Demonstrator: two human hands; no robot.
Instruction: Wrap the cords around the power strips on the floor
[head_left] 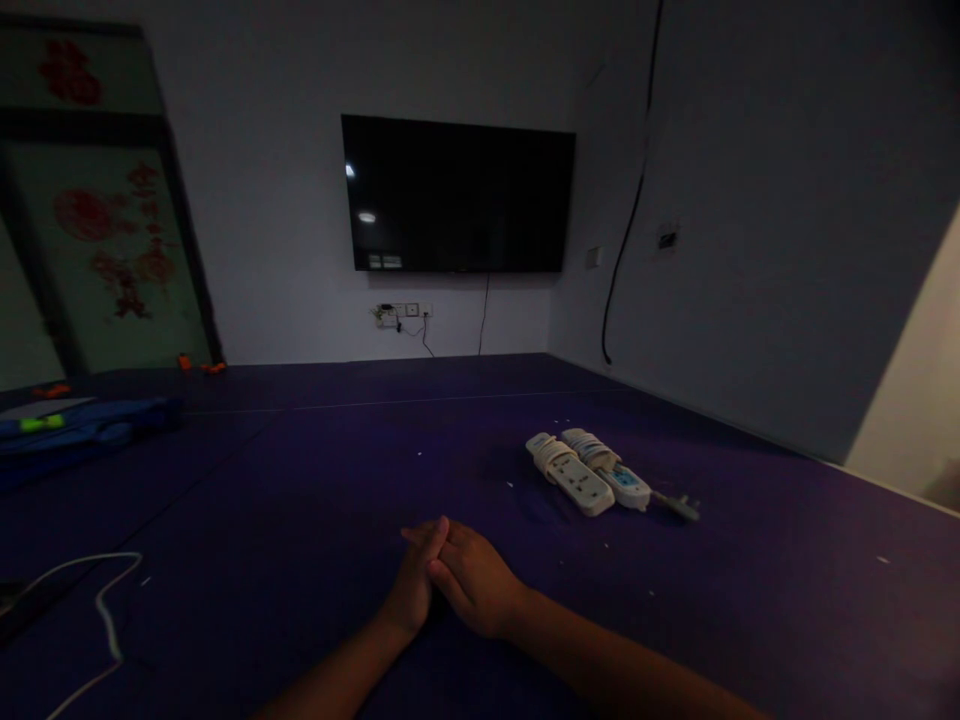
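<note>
The left hand (417, 572) and the right hand (484, 588) are clasped together, to the left of the nearer power strip (583, 484) and a little closer to the viewer, well apart from it. Their fingers are folded and pressed against one another, thumbs on top; some fingertips are hidden, and no object shows between the palms. The nearer power strip lies on the purple surface (337, 490), a pale cord (553, 458) wound round its far end. Just beside it on the right is a second power strip (628, 486) with a blue panel, also wrapped in cord, and to the right of both sits a plug (682, 508). Far to the left of the nearer power strip are a white cable (109, 610) and a blue cloth (112, 420); well behind it a dark television (461, 195) hangs on the wall (270, 200)
</note>
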